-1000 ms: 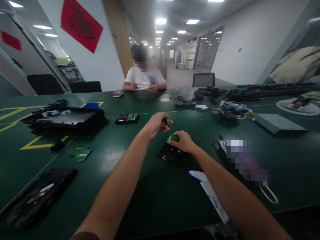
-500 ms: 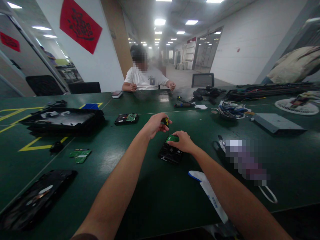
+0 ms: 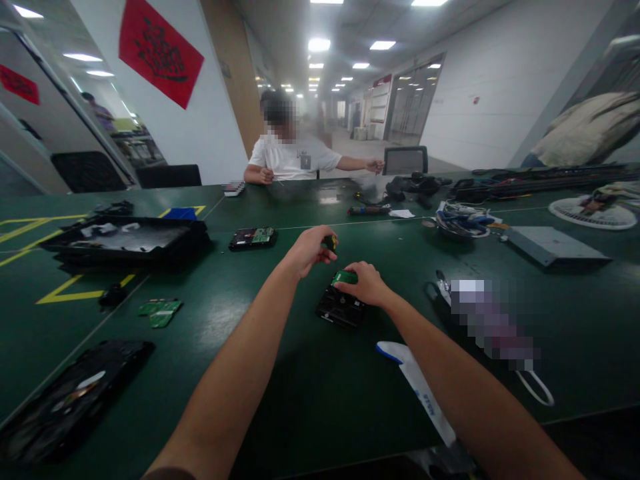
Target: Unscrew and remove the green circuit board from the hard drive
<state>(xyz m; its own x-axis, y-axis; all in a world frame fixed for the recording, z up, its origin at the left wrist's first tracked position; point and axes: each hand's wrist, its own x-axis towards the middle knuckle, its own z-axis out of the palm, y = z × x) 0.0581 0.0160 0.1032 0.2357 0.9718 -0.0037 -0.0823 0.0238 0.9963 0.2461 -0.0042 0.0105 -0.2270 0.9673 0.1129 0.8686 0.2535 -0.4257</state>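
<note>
A black hard drive (image 3: 340, 308) with a green circuit board (image 3: 345, 277) on top lies on the green table (image 3: 310, 380) in front of me. My right hand (image 3: 367, 283) rests on its far end, fingers curled over the board. Just above and to the left, my left hand (image 3: 307, 250) is closed round a small screwdriver with a black-and-yellow handle (image 3: 329, 241), held upright over the drive.
A second drive (image 3: 253, 237) lies further back, a black tray (image 3: 125, 239) at the left, loose green boards (image 3: 161, 311), a dark case (image 3: 70, 397) near left, cables (image 3: 463, 220) and a grey box (image 3: 555, 245) at right. A person in white sits opposite.
My hands have stayed almost still over the drive. The person opposite has stretched one arm out to the right.
</note>
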